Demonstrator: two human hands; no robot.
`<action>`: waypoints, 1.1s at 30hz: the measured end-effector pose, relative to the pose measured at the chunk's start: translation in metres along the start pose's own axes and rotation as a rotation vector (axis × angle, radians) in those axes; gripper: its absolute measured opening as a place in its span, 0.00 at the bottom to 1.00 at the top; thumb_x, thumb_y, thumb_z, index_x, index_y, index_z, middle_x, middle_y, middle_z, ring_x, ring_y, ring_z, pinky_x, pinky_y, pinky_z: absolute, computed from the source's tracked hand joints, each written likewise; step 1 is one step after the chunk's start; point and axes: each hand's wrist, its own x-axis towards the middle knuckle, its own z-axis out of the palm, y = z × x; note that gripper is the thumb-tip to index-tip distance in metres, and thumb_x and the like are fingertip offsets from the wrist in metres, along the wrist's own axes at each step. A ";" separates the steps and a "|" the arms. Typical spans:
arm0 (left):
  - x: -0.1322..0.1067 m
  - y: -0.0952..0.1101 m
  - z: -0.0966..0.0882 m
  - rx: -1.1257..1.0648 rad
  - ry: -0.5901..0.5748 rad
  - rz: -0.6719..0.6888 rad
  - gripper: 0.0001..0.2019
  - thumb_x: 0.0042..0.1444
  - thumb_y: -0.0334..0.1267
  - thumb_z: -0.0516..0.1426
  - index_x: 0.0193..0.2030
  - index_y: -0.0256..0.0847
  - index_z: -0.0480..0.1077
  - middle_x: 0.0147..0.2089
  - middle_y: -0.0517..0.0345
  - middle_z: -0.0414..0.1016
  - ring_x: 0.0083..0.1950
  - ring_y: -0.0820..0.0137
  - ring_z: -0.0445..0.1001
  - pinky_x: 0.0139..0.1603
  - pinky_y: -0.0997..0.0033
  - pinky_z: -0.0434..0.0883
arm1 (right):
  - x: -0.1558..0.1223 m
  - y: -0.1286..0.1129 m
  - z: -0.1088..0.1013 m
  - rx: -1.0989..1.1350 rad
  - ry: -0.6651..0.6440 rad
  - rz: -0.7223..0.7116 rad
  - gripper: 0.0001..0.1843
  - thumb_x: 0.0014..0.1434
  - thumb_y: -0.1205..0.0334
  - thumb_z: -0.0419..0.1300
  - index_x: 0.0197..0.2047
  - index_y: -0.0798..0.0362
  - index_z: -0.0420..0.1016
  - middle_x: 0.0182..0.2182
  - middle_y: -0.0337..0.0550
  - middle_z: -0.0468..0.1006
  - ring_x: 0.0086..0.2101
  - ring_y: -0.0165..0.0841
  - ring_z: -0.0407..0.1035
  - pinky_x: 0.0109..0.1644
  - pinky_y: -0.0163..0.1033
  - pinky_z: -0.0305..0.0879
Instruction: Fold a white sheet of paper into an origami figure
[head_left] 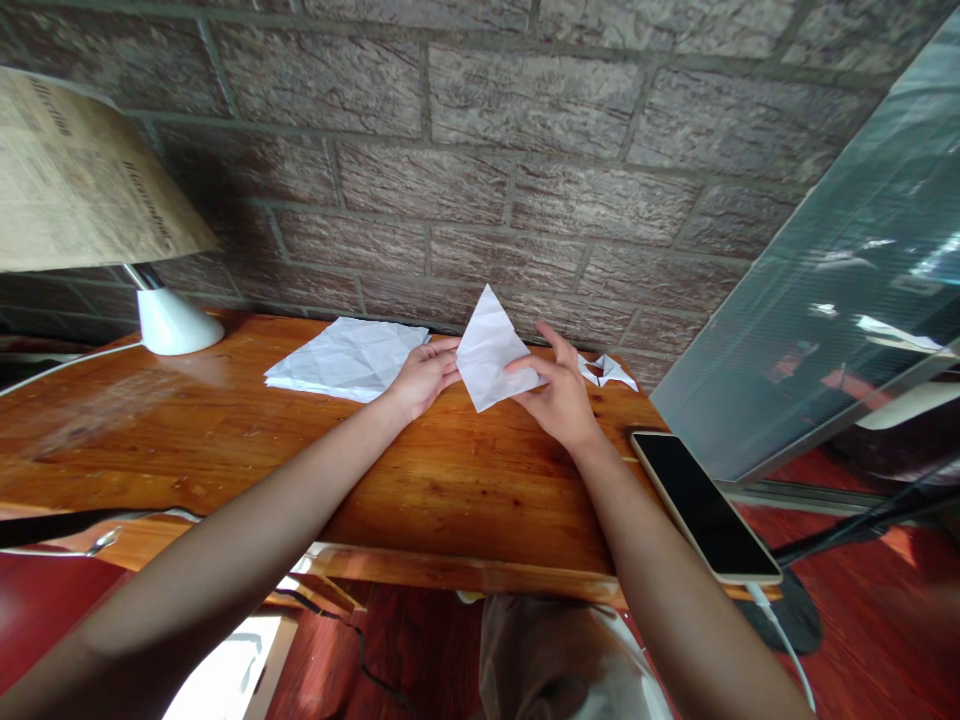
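Observation:
A folded white sheet of paper (pixel 487 355), kite-like in outline with a point at the top, is held up above the wooden table. My left hand (pixel 427 378) grips its left edge, the fingers partly behind it. On the right side, my right hand (pixel 556 390) pinches the paper with the thumb in front, while one finger stretches up and away. Behind my left hand lies a stack of creased white paper sheets (pixel 345 355). Past my right hand sits a small folded paper piece (pixel 609 372).
A lamp with a white base (pixel 180 322) and a printed shade (pixel 90 175) stands at the left. A phone (pixel 705 505) with a cable plugged in lies on the table's (pixel 480 490) right edge. Brick wall (pixel 525 90) rises behind, and a glass panel (pixel 810 250) leans at right.

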 end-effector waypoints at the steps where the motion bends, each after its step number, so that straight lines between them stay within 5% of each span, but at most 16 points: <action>1: 0.000 0.000 -0.001 -0.004 -0.012 0.005 0.11 0.48 0.24 0.60 0.39 0.35 0.78 0.36 0.52 0.83 0.43 0.64 0.83 0.55 0.58 0.76 | 0.000 0.000 0.000 0.026 -0.006 0.005 0.09 0.53 0.57 0.71 0.39 0.46 0.84 0.68 0.49 0.61 0.66 0.51 0.58 0.69 0.55 0.53; 7: 0.001 0.000 -0.003 -0.014 -0.068 0.027 0.15 0.45 0.25 0.62 0.42 0.34 0.79 0.38 0.50 0.84 0.44 0.63 0.82 0.58 0.56 0.74 | -0.001 0.003 0.002 0.179 -0.019 0.069 0.12 0.52 0.57 0.71 0.42 0.47 0.83 0.61 0.51 0.71 0.59 0.45 0.69 0.63 0.50 0.65; 13: 0.002 -0.001 -0.005 -0.035 -0.011 0.037 0.18 0.44 0.26 0.67 0.45 0.35 0.79 0.43 0.51 0.83 0.43 0.67 0.81 0.57 0.61 0.74 | -0.003 0.000 0.007 0.140 -0.152 -0.031 0.24 0.48 0.68 0.72 0.50 0.46 0.82 0.70 0.48 0.58 0.69 0.48 0.54 0.71 0.51 0.55; 19: 0.000 0.001 -0.004 -0.042 -0.023 0.005 0.20 0.41 0.23 0.67 0.44 0.35 0.79 0.41 0.53 0.83 0.42 0.69 0.80 0.55 0.64 0.75 | -0.005 -0.009 0.012 0.225 -0.136 -0.003 0.14 0.53 0.61 0.71 0.44 0.45 0.85 0.69 0.44 0.62 0.66 0.45 0.61 0.70 0.46 0.58; 25: -0.002 0.009 0.001 -0.129 -0.001 -0.089 0.15 0.46 0.20 0.59 0.39 0.36 0.78 0.38 0.55 0.82 0.40 0.72 0.80 0.57 0.66 0.75 | 0.001 -0.008 0.011 0.297 0.066 0.190 0.15 0.58 0.47 0.66 0.32 0.49 0.85 0.54 0.49 0.79 0.62 0.45 0.66 0.64 0.47 0.62; 30: -0.005 0.012 0.002 -0.175 -0.092 -0.081 0.12 0.52 0.24 0.60 0.43 0.38 0.77 0.43 0.52 0.82 0.46 0.69 0.80 0.61 0.62 0.73 | 0.003 -0.005 0.015 0.461 0.040 0.367 0.21 0.59 0.42 0.63 0.31 0.52 0.83 0.38 0.45 0.84 0.38 0.40 0.76 0.44 0.43 0.71; 33: -0.008 0.011 0.002 -0.182 -0.167 -0.050 0.12 0.54 0.28 0.64 0.45 0.39 0.76 0.48 0.51 0.81 0.51 0.65 0.80 0.62 0.59 0.72 | 0.003 -0.006 0.015 0.527 0.093 0.412 0.19 0.55 0.44 0.66 0.29 0.53 0.82 0.36 0.44 0.84 0.36 0.38 0.75 0.42 0.41 0.69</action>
